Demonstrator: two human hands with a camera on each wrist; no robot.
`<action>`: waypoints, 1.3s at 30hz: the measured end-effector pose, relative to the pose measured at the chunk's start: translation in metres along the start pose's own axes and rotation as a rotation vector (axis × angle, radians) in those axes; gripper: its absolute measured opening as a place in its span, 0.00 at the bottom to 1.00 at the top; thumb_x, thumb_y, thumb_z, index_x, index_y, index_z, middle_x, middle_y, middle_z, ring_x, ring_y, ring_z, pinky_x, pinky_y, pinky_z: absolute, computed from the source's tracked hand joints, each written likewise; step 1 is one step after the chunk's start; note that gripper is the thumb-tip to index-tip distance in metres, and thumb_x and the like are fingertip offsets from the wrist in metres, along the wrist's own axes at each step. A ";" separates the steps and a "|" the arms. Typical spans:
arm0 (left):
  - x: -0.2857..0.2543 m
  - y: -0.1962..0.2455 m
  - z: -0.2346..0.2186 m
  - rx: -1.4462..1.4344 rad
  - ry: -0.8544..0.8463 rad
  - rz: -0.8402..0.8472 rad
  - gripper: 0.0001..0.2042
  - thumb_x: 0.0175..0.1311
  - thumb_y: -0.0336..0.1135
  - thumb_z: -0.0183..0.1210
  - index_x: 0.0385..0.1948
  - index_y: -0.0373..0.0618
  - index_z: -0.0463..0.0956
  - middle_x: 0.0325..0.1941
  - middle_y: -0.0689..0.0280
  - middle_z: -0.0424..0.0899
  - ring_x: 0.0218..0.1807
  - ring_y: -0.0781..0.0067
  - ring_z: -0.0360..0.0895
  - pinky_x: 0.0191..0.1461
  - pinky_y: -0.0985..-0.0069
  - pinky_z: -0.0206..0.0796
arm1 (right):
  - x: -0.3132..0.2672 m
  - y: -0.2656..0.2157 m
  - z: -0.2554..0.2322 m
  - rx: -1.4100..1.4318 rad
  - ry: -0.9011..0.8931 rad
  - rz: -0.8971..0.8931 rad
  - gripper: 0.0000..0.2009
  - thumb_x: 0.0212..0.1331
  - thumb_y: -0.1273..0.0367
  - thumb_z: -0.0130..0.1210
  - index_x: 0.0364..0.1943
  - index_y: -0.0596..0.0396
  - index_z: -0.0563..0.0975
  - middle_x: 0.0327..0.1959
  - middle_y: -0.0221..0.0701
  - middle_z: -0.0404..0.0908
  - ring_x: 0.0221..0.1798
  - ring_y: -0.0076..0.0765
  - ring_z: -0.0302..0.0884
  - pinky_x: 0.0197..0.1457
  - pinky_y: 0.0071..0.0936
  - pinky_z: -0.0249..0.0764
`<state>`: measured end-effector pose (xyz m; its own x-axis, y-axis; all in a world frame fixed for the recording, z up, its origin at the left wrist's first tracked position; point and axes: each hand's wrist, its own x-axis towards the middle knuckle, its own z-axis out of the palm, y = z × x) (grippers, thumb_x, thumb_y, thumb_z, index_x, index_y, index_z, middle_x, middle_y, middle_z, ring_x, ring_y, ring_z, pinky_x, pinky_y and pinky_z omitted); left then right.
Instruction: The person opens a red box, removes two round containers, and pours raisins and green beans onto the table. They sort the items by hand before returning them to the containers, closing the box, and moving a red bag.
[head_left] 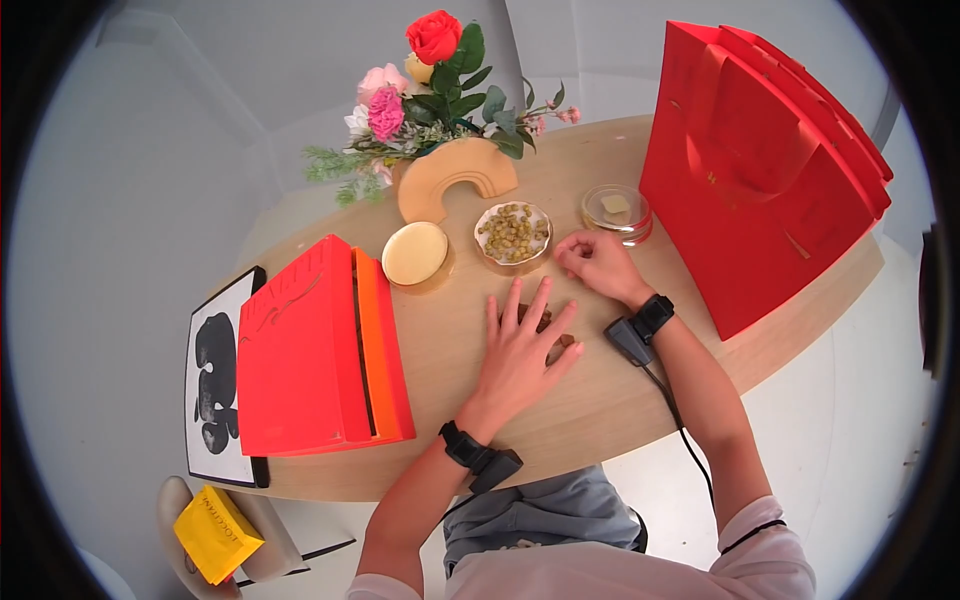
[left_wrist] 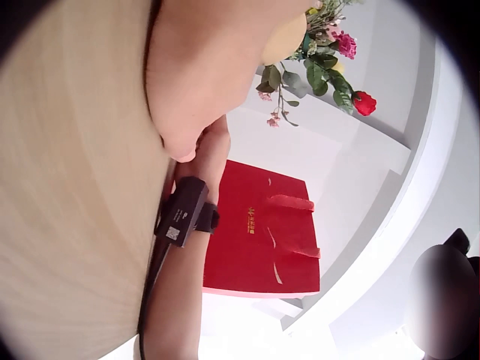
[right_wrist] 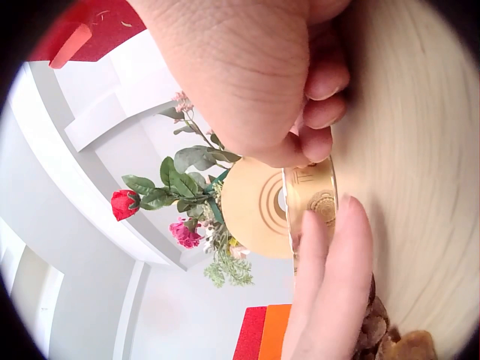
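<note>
In head view, the wooden counter (head_left: 440,335) carries a bowl (head_left: 514,268). On the bowl's near side, the left grip (head_left: 520,352) is released, fingers spread over brown pieces (head_left: 560,348); at its right, the right grip (head_left: 603,265) is curled, whether grasping I cannot tell. Left wrist view: pale walls (left_wrist: 375,67) behind a bag (left_wrist: 251,251). Right wrist view: flowers (right_wrist: 187,176) beyond the bowl.

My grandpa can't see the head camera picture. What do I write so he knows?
A person's left hand spreads over brown pieces on a pale table; their right hand curls beside a bowl of small greenish pieces. The table also holds a red box, a red bag and flowers.
</note>
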<state>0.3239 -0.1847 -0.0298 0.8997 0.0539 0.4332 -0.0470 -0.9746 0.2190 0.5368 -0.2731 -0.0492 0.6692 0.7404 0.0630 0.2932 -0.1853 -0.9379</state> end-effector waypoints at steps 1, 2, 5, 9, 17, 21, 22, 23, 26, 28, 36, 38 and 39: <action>0.001 -0.002 0.004 -0.031 -0.018 -0.022 0.20 0.74 0.45 0.60 0.62 0.46 0.82 0.74 0.49 0.73 0.79 0.36 0.60 0.80 0.39 0.50 | 0.000 0.001 0.000 -0.004 0.004 -0.009 0.09 0.68 0.67 0.61 0.42 0.59 0.85 0.26 0.24 0.84 0.27 0.14 0.76 0.29 0.19 0.69; 0.001 -0.004 0.007 -0.063 -0.034 -0.043 0.20 0.74 0.45 0.60 0.61 0.45 0.82 0.74 0.49 0.73 0.79 0.35 0.60 0.80 0.40 0.50 | 0.001 0.003 0.001 -0.003 0.003 -0.010 0.09 0.68 0.67 0.61 0.42 0.59 0.85 0.26 0.24 0.84 0.27 0.14 0.76 0.29 0.19 0.69; 0.000 -0.012 0.016 -0.138 0.004 -0.043 0.18 0.74 0.41 0.59 0.61 0.44 0.82 0.72 0.49 0.76 0.77 0.36 0.64 0.81 0.43 0.52 | 0.002 0.004 0.000 0.008 0.002 -0.022 0.09 0.68 0.67 0.61 0.42 0.59 0.85 0.26 0.24 0.84 0.27 0.14 0.75 0.29 0.20 0.69; -0.004 -0.020 0.025 -0.226 0.041 -0.064 0.17 0.74 0.37 0.59 0.59 0.43 0.83 0.70 0.49 0.78 0.75 0.38 0.68 0.80 0.46 0.55 | 0.000 -0.001 -0.001 0.001 -0.004 0.006 0.09 0.69 0.67 0.61 0.43 0.59 0.85 0.26 0.24 0.83 0.26 0.14 0.74 0.29 0.20 0.69; -0.004 -0.013 0.012 -0.023 -0.047 -0.093 0.18 0.75 0.41 0.58 0.62 0.47 0.81 0.74 0.55 0.75 0.78 0.44 0.63 0.81 0.34 0.44 | -0.001 -0.003 0.000 0.004 -0.003 0.019 0.09 0.69 0.67 0.61 0.43 0.59 0.85 0.26 0.23 0.83 0.26 0.14 0.74 0.29 0.20 0.69; -0.005 -0.005 0.011 0.043 0.004 -0.116 0.20 0.75 0.44 0.57 0.64 0.52 0.80 0.76 0.57 0.73 0.81 0.46 0.60 0.80 0.29 0.38 | 0.002 0.003 0.001 -0.001 0.004 -0.015 0.09 0.69 0.67 0.61 0.43 0.59 0.84 0.26 0.23 0.84 0.27 0.14 0.75 0.29 0.20 0.69; -0.006 -0.007 0.014 0.024 -0.003 -0.123 0.19 0.75 0.43 0.57 0.64 0.52 0.80 0.75 0.57 0.74 0.80 0.46 0.61 0.80 0.30 0.39 | 0.002 0.005 0.001 0.015 0.010 -0.046 0.09 0.69 0.67 0.61 0.43 0.59 0.84 0.26 0.23 0.84 0.27 0.14 0.75 0.30 0.20 0.69; -0.007 -0.009 0.016 0.004 -0.011 -0.130 0.19 0.75 0.43 0.56 0.64 0.52 0.80 0.74 0.57 0.75 0.79 0.46 0.62 0.80 0.31 0.41 | 0.002 0.007 0.000 0.014 0.012 -0.047 0.09 0.69 0.67 0.61 0.43 0.59 0.84 0.26 0.23 0.84 0.27 0.14 0.75 0.30 0.20 0.69; -0.008 -0.013 0.016 -0.058 -0.021 -0.133 0.18 0.75 0.39 0.57 0.63 0.50 0.81 0.74 0.56 0.75 0.78 0.46 0.64 0.80 0.36 0.46 | 0.000 -0.002 0.000 0.023 -0.002 -0.006 0.09 0.69 0.68 0.62 0.44 0.59 0.84 0.26 0.23 0.83 0.27 0.13 0.75 0.30 0.20 0.69; -0.010 -0.019 0.020 -0.079 -0.011 -0.129 0.17 0.74 0.38 0.57 0.61 0.48 0.81 0.72 0.56 0.76 0.78 0.47 0.65 0.80 0.40 0.49 | -0.001 -0.001 0.002 0.062 0.023 -0.057 0.09 0.69 0.69 0.62 0.48 0.57 0.84 0.25 0.20 0.80 0.26 0.12 0.71 0.30 0.19 0.67; -0.007 -0.016 0.015 -0.176 0.119 -0.179 0.12 0.70 0.36 0.63 0.51 0.44 0.82 0.60 0.58 0.80 0.67 0.51 0.72 0.71 0.49 0.61 | -0.008 -0.013 0.005 0.011 0.019 -0.160 0.12 0.67 0.70 0.64 0.53 0.51 0.82 0.20 0.19 0.75 0.24 0.13 0.66 0.30 0.21 0.64; -0.004 -0.013 0.012 -0.077 0.076 -0.211 0.14 0.69 0.38 0.64 0.52 0.45 0.82 0.60 0.60 0.77 0.64 0.53 0.71 0.66 0.53 0.61 | -0.006 -0.010 0.005 -0.051 0.013 -0.159 0.12 0.68 0.72 0.63 0.53 0.53 0.82 0.20 0.17 0.74 0.24 0.11 0.63 0.29 0.19 0.61; -0.002 -0.014 0.012 -0.076 0.077 -0.212 0.14 0.69 0.38 0.64 0.52 0.45 0.82 0.60 0.60 0.77 0.64 0.53 0.71 0.66 0.53 0.61 | -0.005 -0.008 0.006 -0.031 0.023 -0.156 0.11 0.67 0.72 0.65 0.51 0.53 0.82 0.19 0.17 0.73 0.24 0.11 0.63 0.29 0.19 0.61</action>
<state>0.3278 -0.1740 -0.0441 0.8575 0.2749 0.4349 0.1046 -0.9208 0.3758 0.5276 -0.2713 -0.0444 0.6295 0.7467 0.2148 0.4151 -0.0895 -0.9054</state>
